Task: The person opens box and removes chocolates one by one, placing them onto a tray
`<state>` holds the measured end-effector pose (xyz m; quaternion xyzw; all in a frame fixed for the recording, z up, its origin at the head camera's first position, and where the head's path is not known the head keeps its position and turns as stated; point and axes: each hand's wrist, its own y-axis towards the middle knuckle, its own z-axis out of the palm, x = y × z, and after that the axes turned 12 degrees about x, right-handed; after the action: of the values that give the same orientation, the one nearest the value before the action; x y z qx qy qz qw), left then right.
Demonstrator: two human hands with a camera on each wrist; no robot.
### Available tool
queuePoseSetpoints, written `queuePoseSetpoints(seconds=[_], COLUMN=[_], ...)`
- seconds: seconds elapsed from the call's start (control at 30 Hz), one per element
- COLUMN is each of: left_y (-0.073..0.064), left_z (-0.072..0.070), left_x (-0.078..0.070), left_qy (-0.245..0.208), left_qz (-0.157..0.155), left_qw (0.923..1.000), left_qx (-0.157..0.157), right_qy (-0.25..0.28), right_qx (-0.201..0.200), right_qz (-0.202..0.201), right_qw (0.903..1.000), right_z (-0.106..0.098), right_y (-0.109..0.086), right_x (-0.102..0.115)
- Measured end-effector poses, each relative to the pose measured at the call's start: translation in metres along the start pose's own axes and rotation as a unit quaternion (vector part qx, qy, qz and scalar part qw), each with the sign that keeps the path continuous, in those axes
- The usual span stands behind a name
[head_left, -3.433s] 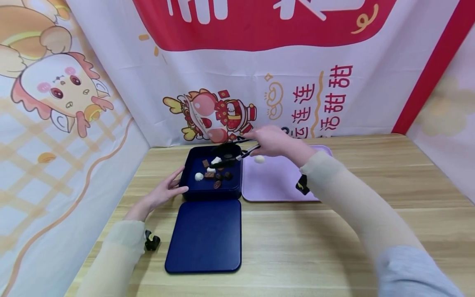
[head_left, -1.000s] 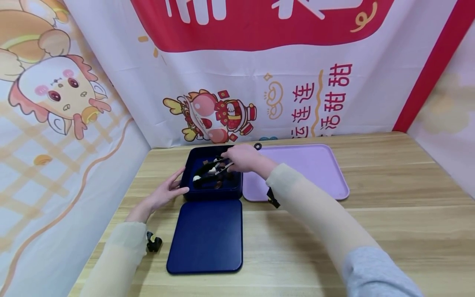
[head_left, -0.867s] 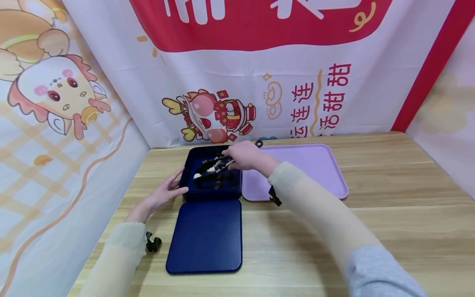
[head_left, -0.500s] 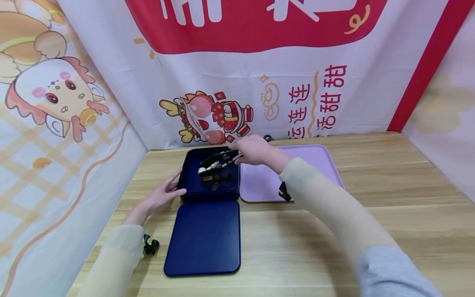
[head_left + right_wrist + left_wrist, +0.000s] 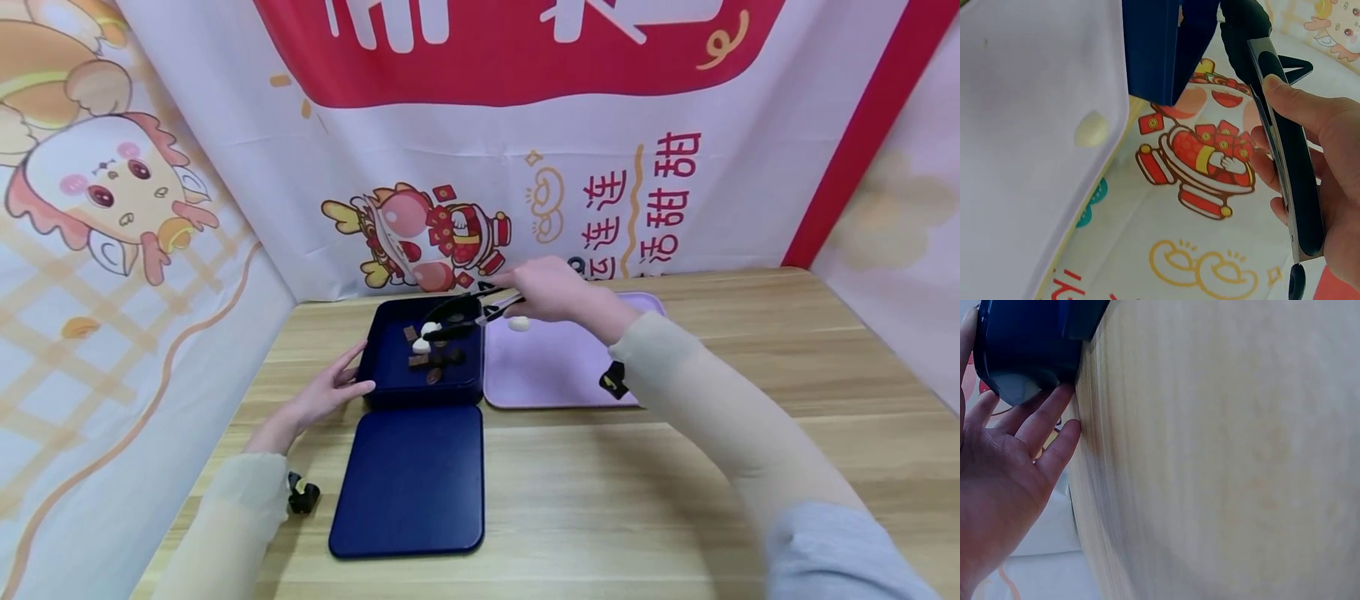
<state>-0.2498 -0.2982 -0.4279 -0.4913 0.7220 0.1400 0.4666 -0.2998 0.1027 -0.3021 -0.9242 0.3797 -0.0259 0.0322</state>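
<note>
My right hand grips black-and-silver tongs. In the head view the tongs' dark tips overlap the back right of a navy box. Inside it lie white pieces and several brown chocolates, grouped near the middle. My left hand touches the box's left side with extended fingers. The left wrist view shows those fingertips against the box's lower corner. To the right, a single white piece lies on the lilac tray.
A flat navy lid lies in front of the box on the wooden table. The tray stands right beside the box. Printed cloth hangs close behind and to the left.
My right hand took the tongs down over the white pieces in the box, then drew them up and right. The leftmost white piece has left its spot. My left hand stayed on the box.
</note>
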Motion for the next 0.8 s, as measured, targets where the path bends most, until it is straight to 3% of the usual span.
queuePoseSetpoints(seconds=[0.5,0.8], left_y=[-0.002,-0.001], left_z=[0.0,0.0], left_x=[-0.002,-0.001], left_qy=[-0.004,-0.008], left_qz=[-0.006,-0.004], left_qw=[1.0,1.0], left_qx=[0.0,-0.004], right_qy=[0.054,0.03], right_qx=[-0.032,-0.034], right_qz=[0.048,0.077], right_qw=[0.9969,0.996], right_z=[-0.003,-0.004], right_y=[-0.047,-0.075], right_x=[-0.04,-0.062])
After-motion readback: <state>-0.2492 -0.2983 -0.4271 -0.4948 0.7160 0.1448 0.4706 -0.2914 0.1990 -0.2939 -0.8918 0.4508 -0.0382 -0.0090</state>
